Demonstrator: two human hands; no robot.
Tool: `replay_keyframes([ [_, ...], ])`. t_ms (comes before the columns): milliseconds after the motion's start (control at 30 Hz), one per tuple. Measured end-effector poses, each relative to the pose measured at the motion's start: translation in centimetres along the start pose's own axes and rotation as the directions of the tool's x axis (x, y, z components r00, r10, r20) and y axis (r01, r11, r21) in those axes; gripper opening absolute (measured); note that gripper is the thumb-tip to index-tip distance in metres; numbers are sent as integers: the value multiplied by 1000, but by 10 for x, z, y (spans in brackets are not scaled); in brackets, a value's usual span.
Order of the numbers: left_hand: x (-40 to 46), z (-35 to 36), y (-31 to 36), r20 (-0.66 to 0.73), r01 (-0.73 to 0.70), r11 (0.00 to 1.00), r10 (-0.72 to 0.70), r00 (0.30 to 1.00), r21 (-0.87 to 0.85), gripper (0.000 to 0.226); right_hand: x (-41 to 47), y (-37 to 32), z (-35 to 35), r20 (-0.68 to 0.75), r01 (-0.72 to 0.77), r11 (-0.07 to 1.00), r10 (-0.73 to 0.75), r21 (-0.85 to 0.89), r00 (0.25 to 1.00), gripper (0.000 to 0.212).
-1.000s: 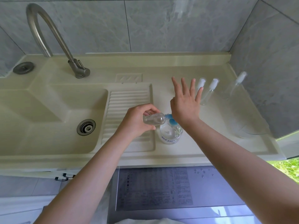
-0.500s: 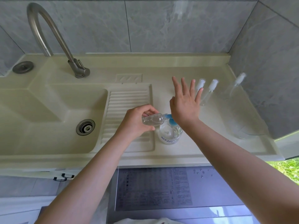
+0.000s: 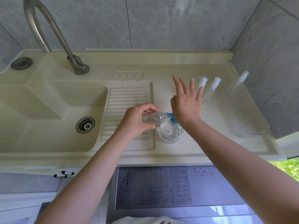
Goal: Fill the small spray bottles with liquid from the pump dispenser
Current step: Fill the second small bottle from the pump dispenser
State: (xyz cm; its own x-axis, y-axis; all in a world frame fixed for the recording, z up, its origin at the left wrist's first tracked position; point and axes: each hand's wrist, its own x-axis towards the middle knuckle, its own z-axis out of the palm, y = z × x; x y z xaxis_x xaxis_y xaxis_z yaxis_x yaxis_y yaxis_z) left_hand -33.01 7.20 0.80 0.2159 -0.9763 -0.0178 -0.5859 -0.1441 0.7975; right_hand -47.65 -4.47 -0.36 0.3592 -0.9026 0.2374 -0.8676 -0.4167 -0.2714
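**Bottle held at the pump spout**

The left hand (image 3: 137, 122) grips a small clear bottle (image 3: 153, 119) on its side, neck touching the blue spout of the pump dispenser (image 3: 170, 132) just right of it. The right hand (image 3: 186, 102) presses the pump head, fingers spread straight. Capped spray bottles (image 3: 210, 90) stand farther right.

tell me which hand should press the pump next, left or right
Right, most likely. The right hand is open with its palm over the blue pump head of the dispenser. The left hand is busy gripping the small clear bottle, tilted with its mouth at the nozzle.
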Motion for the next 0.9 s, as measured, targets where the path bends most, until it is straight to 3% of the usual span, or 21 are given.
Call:
replay_keyframes([
  [233,0,-1,4,-4,-10,1000,10,1000,-8,51,3,0,-8,-2,-3,1000,3,27,1000,70],
  [400,0,-1,5,2,-22,1000,22,1000,12,50,2,0,-1,-18,18,999,-19,-45,1000,76],
  [633,-1,0,5,-8,-36,999,36,999,17,49,3,0,-8,1,-23,999,23,44,1000,70],
  [900,0,3,5,-12,-37,999,37,999,18,50,2,-4,-4,15,0,999,0,-39,1000,76],
])
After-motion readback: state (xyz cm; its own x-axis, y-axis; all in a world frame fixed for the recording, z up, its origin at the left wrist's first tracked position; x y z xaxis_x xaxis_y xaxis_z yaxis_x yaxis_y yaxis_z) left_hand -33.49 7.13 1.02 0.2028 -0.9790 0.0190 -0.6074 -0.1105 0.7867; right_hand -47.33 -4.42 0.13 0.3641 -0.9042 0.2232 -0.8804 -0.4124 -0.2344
